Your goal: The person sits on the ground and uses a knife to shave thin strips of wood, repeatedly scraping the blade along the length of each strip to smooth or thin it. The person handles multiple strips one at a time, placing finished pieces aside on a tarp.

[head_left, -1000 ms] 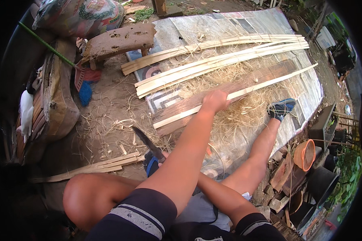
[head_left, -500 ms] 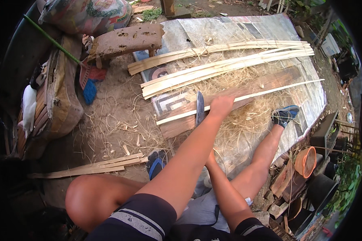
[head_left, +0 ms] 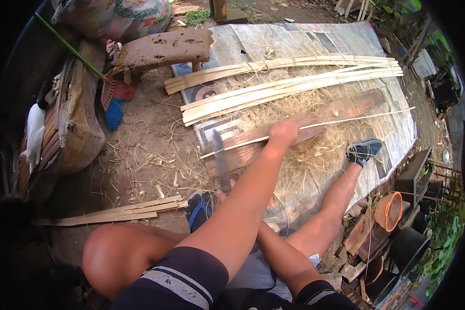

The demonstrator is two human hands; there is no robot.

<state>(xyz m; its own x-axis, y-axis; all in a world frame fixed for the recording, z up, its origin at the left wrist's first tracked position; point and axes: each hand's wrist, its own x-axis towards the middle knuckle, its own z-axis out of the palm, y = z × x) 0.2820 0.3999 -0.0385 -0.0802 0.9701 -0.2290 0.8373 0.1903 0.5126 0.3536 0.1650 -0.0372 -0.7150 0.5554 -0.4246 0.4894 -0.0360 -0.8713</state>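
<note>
The left hand (head_left: 284, 133) is closed in a fist on a thin pale strip (head_left: 325, 123), with no gap to see in its grip. The strip lies over a brown board (head_left: 243, 156); from that hand, one end points between 8 and 9 o'clock and the other between 2 and 3. At about 8 o'clock from the left hand is a knife (head_left: 222, 168), its blade blurry and pointing up to 12. The right hand (head_left: 221, 196) has its fingers curled round the knife's handle, but the left arm hides most of that hand. The blade crosses the strip near its left end, but I cannot tell if they touch. Curly shavings (head_left: 315, 152) lie in a messy heap at 4 o'clock from the left hand. At 12 o'clock, two bunches of long pale strips (head_left: 289, 85) lie on a big sheet (head_left: 284, 39). Shorter strips (head_left: 113, 213) lie on the dirt at 8 o'clock, farther off than the knife. An orange basket (head_left: 388, 212) sits at 4 o'clock, past the outstretched leg.
</note>
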